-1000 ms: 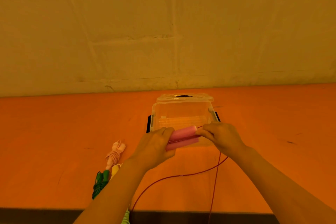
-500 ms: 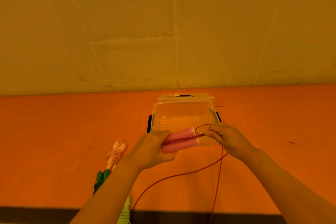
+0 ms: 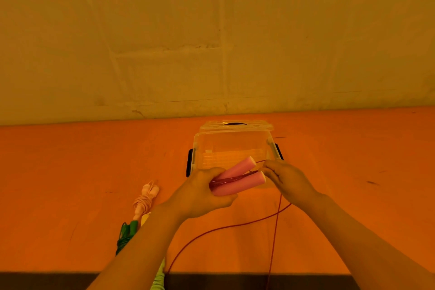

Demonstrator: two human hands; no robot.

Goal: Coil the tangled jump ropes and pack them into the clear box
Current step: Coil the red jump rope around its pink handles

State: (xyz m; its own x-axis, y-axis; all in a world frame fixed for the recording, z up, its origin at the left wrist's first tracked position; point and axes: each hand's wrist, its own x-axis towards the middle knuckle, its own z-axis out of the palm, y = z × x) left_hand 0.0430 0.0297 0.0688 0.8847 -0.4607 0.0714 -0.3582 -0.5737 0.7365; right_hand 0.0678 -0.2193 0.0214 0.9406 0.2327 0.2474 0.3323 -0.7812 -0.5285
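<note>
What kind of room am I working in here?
Hard to say; probably a plain indoor workspace: an orange tabletop against a bare patched wall, with only a clear box and jump ropes.

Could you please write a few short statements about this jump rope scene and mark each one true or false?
1. The left hand grips the two pink foam handles side by side. True.
2. The clear plastic box already holds a coiled rope. False: nothing lies inside it.
3. The right hand pinches the thin red rope near the handle ends. True.
4. The red rope is fully coiled. False: loose lengths trail down past the orange table edge.
5. The pale pink bundled jump rope lies to the right of the box. False: it lies to the left, nearer the person.
</note>
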